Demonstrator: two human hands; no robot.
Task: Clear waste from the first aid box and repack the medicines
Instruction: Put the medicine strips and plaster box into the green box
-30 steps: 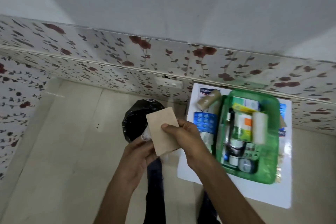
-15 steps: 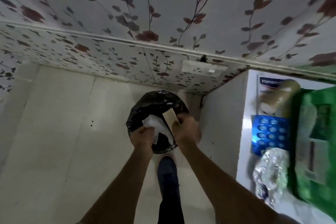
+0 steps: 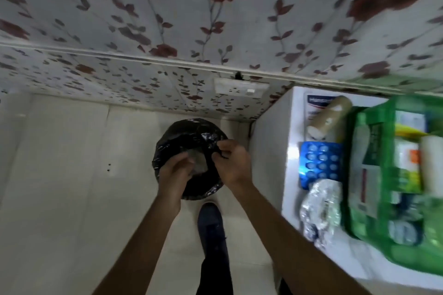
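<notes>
A bin lined with a black bag (image 3: 177, 136) stands on the floor, left of a white table (image 3: 291, 127). Both hands hover over its mouth. My left hand (image 3: 176, 175) has its fingertips at a pale crumpled wrapper (image 3: 199, 163) in the opening; blur hides whether it grips it. My right hand (image 3: 231, 163) is half curled near the bag's rim with nothing visible in it. The green first aid box (image 3: 351, 175) sits on the table with cartons and a white roll (image 3: 431, 163) inside.
Beside the box on the table lie a brown bandage roll (image 3: 330, 115), a blue blister pack (image 3: 320, 163) and crumpled foil strips (image 3: 321, 206). A wall socket (image 3: 241, 88) sits in the flowered wall behind the bin. My dark shoe (image 3: 211, 223) is just before the bin.
Both hands went from chest height down to the bin. The tan card that my right hand held is out of sight, and the view swung left and down.
</notes>
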